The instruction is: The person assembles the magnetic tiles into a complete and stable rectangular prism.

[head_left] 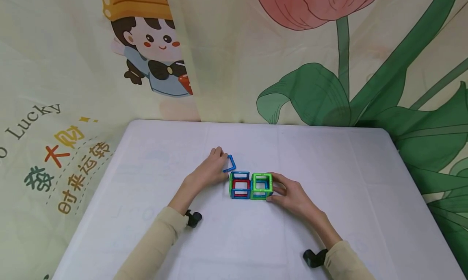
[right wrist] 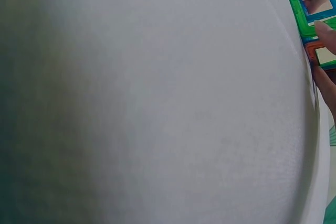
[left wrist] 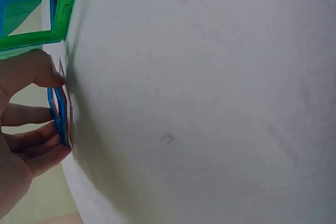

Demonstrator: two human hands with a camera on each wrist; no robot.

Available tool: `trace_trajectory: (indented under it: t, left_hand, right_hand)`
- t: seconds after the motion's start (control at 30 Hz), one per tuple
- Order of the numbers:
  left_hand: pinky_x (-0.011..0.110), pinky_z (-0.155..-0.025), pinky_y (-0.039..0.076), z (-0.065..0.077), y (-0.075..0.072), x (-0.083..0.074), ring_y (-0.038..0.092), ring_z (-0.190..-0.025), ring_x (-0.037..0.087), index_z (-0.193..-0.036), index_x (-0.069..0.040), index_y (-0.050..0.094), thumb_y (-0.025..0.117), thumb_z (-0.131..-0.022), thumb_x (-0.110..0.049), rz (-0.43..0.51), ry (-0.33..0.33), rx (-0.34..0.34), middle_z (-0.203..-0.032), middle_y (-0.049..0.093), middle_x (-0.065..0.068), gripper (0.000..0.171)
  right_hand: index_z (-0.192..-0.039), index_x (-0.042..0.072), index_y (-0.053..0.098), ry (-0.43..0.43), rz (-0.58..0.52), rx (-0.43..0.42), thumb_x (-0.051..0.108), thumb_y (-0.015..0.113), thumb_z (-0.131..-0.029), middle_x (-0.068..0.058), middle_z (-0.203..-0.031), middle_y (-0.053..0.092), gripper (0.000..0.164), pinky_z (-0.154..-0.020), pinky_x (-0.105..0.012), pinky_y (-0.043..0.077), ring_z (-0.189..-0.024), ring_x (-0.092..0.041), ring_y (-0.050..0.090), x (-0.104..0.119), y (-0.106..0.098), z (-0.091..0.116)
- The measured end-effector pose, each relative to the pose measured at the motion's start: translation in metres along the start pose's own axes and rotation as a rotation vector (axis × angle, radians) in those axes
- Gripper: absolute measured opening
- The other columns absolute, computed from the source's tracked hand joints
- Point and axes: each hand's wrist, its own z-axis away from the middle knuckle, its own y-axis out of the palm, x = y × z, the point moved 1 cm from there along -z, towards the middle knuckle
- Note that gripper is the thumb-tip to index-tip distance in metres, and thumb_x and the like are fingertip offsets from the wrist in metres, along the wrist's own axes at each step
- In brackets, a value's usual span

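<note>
My left hand (head_left: pixel 213 166) pinches a blue magnetic tile frame (head_left: pixel 232 161) between thumb and fingers, just behind the left end of a block build. In the left wrist view this tile (left wrist: pixel 61 111) stands on edge close to the tabletop. Two open cubes of magnetic tiles sit side by side: the left cube (head_left: pixel 240 173) shows blue, red and green frames, the right cube (head_left: pixel 261 174) mostly green with blue inside. My right hand (head_left: pixel 292 192) grips the right cube at its right side, thumb on the near corner. The right wrist view also shows a red frame (right wrist: pixel 311 51) by its fingers.
The build rests on a white-covered table (head_left: pixel 219 239). Behind stands a printed cloth backdrop (head_left: pixel 219 60) with a cartoon figure and a flower. Black wrist cameras are strapped at the left cuff (head_left: pixel 195 219) and the right cuff (head_left: pixel 313 258).
</note>
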Motion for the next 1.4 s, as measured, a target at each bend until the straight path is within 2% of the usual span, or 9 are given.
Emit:
trace_trajectory:
  t: [0.3,0.53,0.73,0.97,1.07,1.2,1.4]
  left_hand:
    - [0.042,-0.104,0.052,0.008,-0.001,0.009,0.045,-0.122,0.031,-0.142,0.008,0.053,0.08,-0.086,-0.017,0.129,0.009,-0.025,-0.133,0.051,0.02,0.067]
    - [0.044,-0.104,0.053,0.018,-0.012,0.007,0.045,-0.125,0.032,-0.143,0.006,0.053,0.081,-0.086,-0.018,0.19,0.0,-0.043,-0.138,0.05,0.019,0.068]
    - [0.045,-0.102,0.053,0.028,-0.023,0.004,0.047,-0.124,0.032,-0.142,0.005,0.054,0.08,-0.086,-0.017,0.269,0.036,-0.055,-0.137,0.052,0.019,0.066]
    - [0.046,-0.106,0.052,0.038,-0.034,-0.012,0.048,-0.125,0.03,-0.143,0.001,0.057,0.081,-0.085,-0.014,0.334,0.097,-0.026,-0.136,0.051,0.015,0.065]
    - [0.045,-0.106,0.052,0.042,-0.037,-0.022,0.047,-0.126,0.029,-0.142,0.001,0.057,0.082,-0.085,-0.012,0.342,0.146,0.003,-0.136,0.051,0.014,0.064]
    - [0.043,-0.105,0.053,0.044,-0.037,-0.035,0.046,-0.125,0.029,-0.14,0.004,0.059,0.081,-0.085,-0.01,0.341,0.207,0.046,-0.134,0.051,0.014,0.061]
    - [0.041,-0.103,0.052,0.043,-0.032,-0.044,0.047,-0.122,0.026,-0.135,0.003,0.063,0.082,-0.084,-0.009,0.311,0.24,0.079,-0.131,0.052,0.011,0.056]
  right_hand:
    - [-0.153,0.009,0.047,0.011,-0.005,0.006,0.005,0.083,-0.084,-0.015,-0.149,0.056,0.078,-0.105,-0.037,0.052,-0.127,-0.029,0.065,0.001,0.0,0.0]
    - [-0.152,0.009,0.048,0.005,0.002,0.003,0.005,0.083,-0.084,-0.016,-0.148,0.057,0.077,-0.104,-0.037,0.052,-0.126,-0.03,0.066,-0.001,-0.001,-0.001]
    - [-0.152,0.009,0.048,-0.003,-0.007,0.005,0.003,0.083,-0.084,-0.016,-0.148,0.057,0.076,-0.103,-0.035,0.053,-0.126,-0.031,0.066,-0.001,-0.002,0.0]
    - [-0.152,0.008,0.047,0.002,-0.015,0.009,0.002,0.083,-0.084,-0.016,-0.149,0.056,0.077,-0.102,-0.033,0.053,-0.126,-0.031,0.066,-0.001,-0.003,0.001]
    - [-0.152,0.006,0.047,-0.004,-0.011,0.006,0.002,0.083,-0.084,-0.017,-0.148,0.056,0.077,-0.102,-0.034,0.053,-0.125,-0.031,0.066,-0.001,-0.003,0.001]
    - [-0.152,0.006,0.047,-0.009,-0.011,0.002,0.002,0.083,-0.084,-0.017,-0.148,0.056,0.078,-0.102,-0.034,0.054,-0.125,-0.032,0.066,-0.001,-0.003,0.001]
    - [-0.152,0.008,0.047,-0.019,-0.03,0.007,0.002,0.082,-0.084,-0.017,-0.147,0.057,0.076,-0.101,-0.032,0.054,-0.125,-0.031,0.066,-0.002,-0.001,-0.001]
